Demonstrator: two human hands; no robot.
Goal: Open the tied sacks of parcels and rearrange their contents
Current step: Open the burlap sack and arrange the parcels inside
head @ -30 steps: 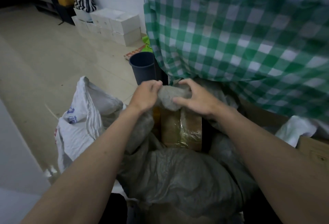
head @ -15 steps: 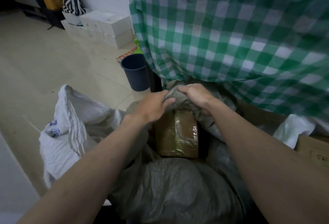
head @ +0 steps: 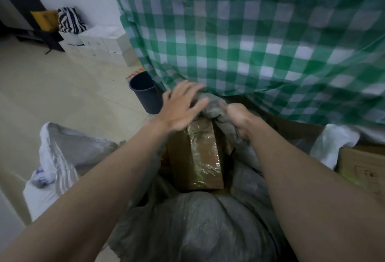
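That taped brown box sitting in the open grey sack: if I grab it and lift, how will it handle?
The box looks stiff: its edges are straight, so it should lift as one block. Glossy tape wraps its top, so that face may be slippery; gripping the bare cardboard sides seems safer. The grey sack is bunched close around it and could drag. Weight cannot be judged.

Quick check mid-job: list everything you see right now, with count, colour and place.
Sack: one, grey, centre foreground, opened.
Taped cardboard parcel: one, brown, inside the sack's mouth.
White woven sack: one, left of the grey sack.
Bin: one, dark blue, on the floor by the table corner.
Checked tablecloth: one, green and white, behind the sack.
White boxes: several, stacked at the far wall.
Cardboard box: one, brown, right edge.
Left hand: open, over the sack's far rim.
Right hand: grips the sack's rim.
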